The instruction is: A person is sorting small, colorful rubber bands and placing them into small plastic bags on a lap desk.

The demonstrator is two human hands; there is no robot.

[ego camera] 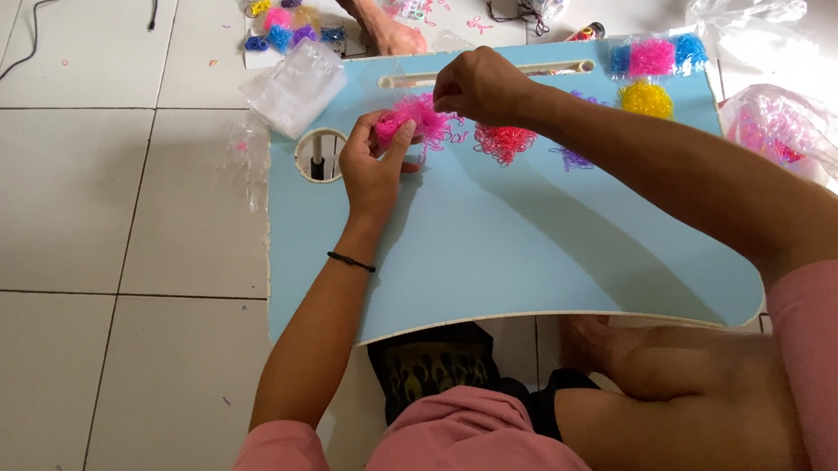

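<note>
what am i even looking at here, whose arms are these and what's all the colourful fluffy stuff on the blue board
There is one picture, taken by a camera worn on a person's head, looking down. The two bare arms belong to that person, who sits on a white tiled floor with a light blue lap table over the legs.

The left hand holds a fluffy clump of tiny bright pink elastic bands, and the right hand pinches at the top of the same clump.

Also on the table lie a red pile of bands, a thin purple scatter, a yellow pile and a clear packet of blue and pink bands. A clear plastic bag overlaps the table's far left corner.

Beyond the table, more coloured bands and bags lie on the floor.
</note>
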